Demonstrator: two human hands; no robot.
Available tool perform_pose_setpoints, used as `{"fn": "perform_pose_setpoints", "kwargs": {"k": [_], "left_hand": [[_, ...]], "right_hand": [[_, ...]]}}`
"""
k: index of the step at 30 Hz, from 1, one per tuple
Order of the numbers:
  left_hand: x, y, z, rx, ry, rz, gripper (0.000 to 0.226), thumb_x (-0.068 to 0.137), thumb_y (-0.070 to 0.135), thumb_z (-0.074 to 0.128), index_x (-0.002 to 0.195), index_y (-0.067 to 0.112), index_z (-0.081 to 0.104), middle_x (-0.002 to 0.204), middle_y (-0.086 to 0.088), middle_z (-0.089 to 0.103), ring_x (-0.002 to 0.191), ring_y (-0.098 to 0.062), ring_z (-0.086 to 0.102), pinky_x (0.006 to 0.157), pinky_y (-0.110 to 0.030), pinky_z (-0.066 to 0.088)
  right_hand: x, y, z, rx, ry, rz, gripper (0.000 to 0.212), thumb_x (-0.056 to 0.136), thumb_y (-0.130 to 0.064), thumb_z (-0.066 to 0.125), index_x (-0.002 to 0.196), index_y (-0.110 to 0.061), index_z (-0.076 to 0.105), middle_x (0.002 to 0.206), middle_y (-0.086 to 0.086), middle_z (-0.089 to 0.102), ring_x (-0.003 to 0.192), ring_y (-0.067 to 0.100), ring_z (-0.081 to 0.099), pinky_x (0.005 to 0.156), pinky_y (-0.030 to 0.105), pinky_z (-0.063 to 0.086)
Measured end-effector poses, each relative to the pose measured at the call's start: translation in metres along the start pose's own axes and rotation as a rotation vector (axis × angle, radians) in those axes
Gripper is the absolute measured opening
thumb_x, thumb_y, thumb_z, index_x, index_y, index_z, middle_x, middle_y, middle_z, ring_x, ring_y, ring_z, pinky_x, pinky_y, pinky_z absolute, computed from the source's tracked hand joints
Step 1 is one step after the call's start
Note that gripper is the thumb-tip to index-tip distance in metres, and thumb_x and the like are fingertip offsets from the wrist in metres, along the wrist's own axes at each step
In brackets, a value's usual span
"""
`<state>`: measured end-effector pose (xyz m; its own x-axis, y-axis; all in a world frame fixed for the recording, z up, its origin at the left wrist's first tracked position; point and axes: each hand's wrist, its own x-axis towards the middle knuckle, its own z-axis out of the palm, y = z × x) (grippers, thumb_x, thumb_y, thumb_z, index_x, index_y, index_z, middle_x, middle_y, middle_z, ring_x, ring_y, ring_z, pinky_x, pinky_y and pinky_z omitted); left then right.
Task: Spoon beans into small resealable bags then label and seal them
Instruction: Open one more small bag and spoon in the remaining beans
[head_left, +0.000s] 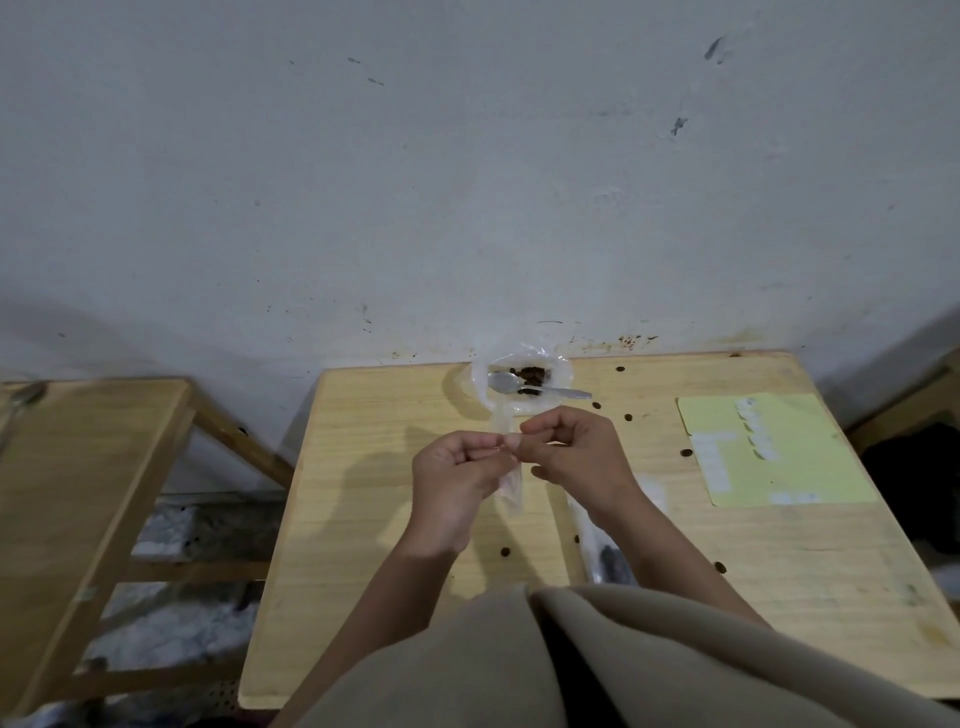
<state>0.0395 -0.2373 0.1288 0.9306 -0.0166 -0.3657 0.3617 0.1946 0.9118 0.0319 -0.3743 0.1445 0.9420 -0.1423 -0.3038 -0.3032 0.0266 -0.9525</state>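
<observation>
table (395, 545): matt wood | spoon (506, 383): shiny metal | bag (511, 486): clear plastic

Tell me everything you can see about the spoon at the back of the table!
The spoon looks like shiny silver metal, with a rounded bowl on the left and a thin handle pointing right. It lies flat across an open clear plastic bag holding dark brown beans, near the table's far edge by the wall. Its bowl looks empty and sits beside the beans, and its handle tip pokes past the bag. No hand touches it; both hands are nearer, pinching a small clear bag.
</observation>
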Motion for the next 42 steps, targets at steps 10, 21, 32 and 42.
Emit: {"fn": "perform_pose_setpoints", "kwargs": {"k": [10, 21, 32, 42], "left_hand": [[-0.001, 0.004, -0.003, -0.056, -0.087, -0.092, 0.016, 0.077, 0.000, 0.070, 0.087, 0.010, 0.063, 0.072, 0.000, 0.068, 0.070, -0.009, 0.067, 0.059, -0.021, 0.051], [-0.003, -0.002, 0.005, -0.063, -0.235, -0.079, 0.023, 0.059, 0.008, 0.076, 0.075, 0.010, 0.059, 0.064, 0.000, 0.065, 0.065, -0.014, 0.063, 0.067, -0.027, 0.053], [-0.007, -0.007, 0.010, 0.173, -0.164, 0.215, 0.026, 0.074, -0.017, 0.066, 0.069, 0.005, 0.052, 0.064, -0.008, 0.052, 0.055, -0.015, 0.054, 0.053, -0.021, 0.046], [-0.010, -0.011, 0.018, 0.333, -0.032, 0.407, 0.031, 0.072, -0.008, 0.066, 0.070, 0.021, 0.054, 0.065, 0.007, 0.051, 0.067, -0.009, 0.049, 0.059, -0.021, 0.045]], "right_hand": [[-0.004, -0.006, -0.011, 0.095, 0.061, 0.001, 0.017, 0.080, 0.004, 0.066, 0.078, -0.010, 0.058, 0.070, 0.012, 0.071, 0.071, 0.022, 0.072, 0.059, 0.031, 0.054], [-0.010, -0.010, -0.014, 0.179, -0.014, 0.060, 0.017, 0.077, 0.003, 0.071, 0.076, -0.009, 0.061, 0.064, 0.010, 0.069, 0.063, 0.021, 0.068, 0.067, 0.041, 0.057], [-0.002, -0.002, -0.019, -0.378, -0.019, -0.115, 0.009, 0.077, -0.006, 0.073, 0.078, -0.016, 0.074, 0.073, 0.000, 0.072, 0.064, 0.007, 0.068, 0.062, 0.022, 0.054], [-0.002, -0.002, -0.022, -0.559, 0.100, -0.165, 0.018, 0.080, -0.004, 0.064, 0.086, -0.016, 0.075, 0.084, -0.011, 0.065, 0.061, -0.002, 0.057, 0.057, 0.005, 0.040]]}}
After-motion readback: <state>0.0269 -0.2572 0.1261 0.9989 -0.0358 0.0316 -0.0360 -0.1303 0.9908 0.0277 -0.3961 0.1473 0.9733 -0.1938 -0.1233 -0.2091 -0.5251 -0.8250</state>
